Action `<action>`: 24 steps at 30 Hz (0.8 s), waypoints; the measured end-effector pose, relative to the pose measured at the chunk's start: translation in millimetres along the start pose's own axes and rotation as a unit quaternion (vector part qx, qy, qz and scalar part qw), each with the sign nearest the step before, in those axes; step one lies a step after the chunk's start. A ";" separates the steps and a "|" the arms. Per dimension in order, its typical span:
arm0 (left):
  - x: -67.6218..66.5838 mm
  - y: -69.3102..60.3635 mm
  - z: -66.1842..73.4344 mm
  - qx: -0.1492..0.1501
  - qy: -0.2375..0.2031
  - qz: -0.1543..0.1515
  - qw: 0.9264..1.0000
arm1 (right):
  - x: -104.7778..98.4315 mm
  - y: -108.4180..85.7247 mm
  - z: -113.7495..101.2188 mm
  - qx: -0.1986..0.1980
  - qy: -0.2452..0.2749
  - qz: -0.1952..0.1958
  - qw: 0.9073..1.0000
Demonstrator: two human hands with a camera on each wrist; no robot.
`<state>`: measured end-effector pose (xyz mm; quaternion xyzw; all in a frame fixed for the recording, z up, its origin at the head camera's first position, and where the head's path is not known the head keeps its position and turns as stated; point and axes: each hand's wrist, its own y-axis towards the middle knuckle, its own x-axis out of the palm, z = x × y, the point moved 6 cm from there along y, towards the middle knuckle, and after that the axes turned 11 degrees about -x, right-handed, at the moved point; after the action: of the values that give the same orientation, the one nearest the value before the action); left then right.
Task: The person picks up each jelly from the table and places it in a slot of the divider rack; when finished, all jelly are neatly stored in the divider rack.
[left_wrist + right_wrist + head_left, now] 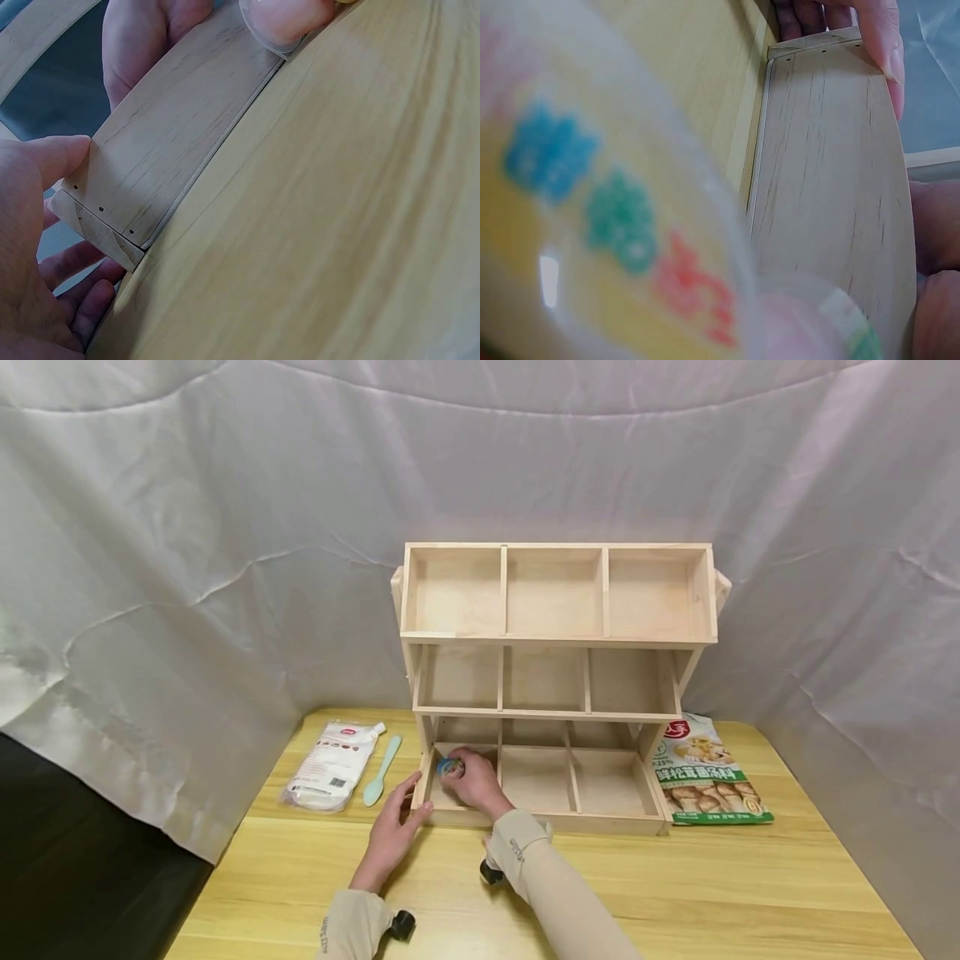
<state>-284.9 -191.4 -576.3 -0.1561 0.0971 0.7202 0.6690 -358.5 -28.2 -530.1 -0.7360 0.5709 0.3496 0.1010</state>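
Observation:
A three-tier wooden organizer point(558, 641) with divided trays stands on the table. My right hand point(480, 783) reaches into the bottom tray's left compartment, its fingers on a small round blue-edged item point(450, 767). In the right wrist view, a clear plastic cup point(615, 217) with blue, green and red characters looms close and blurred, with another piece of clear plastic point(836, 311) beside it; the hand's grip on these is partly hidden. My left hand point(392, 835) holds the bottom tray's left front corner, thumb against the front board point(172, 127) and fingers around the side.
Left of the organizer lie a white plastic package point(333, 767) and a pale green spoon point(383, 771). At its right a green and white food bag point(708, 768) leans back. Grey cloth point(225, 527) hangs behind and beside the wooden table point(712, 893).

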 end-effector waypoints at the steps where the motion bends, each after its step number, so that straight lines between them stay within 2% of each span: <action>1: -0.2 0.1 -0.1 0.001 0.000 0.001 1.000 | 0.5 0.0 0.2 0.000 -0.002 -0.002 1.000; 10: 0.6 0.1 -0.4 0.023 0.014 0.010 1.000 | 1.4 0.2 0.6 -0.011 -0.016 -0.016 1.000; 15: 4.4 1.4 0.2 0.013 0.005 -0.004 1.000 | -5.0 -0.9 -1.2 -0.008 -0.010 -0.022 1.000; 21: 2.8 1.5 -0.5 0.002 0.002 -0.011 1.000 | -13.0 -2.0 -7.7 0.018 0.008 -0.032 0.999; 24: 0.1 0.4 -2.1 -0.003 0.005 -0.011 1.000 | -18.1 -3.9 -14.2 0.019 0.037 -0.039 0.998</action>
<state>-285.1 -192.1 -578.3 -0.1632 0.0968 0.7123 0.6758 -351.2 -20.8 -509.3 -0.7681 0.5515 0.3069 0.1080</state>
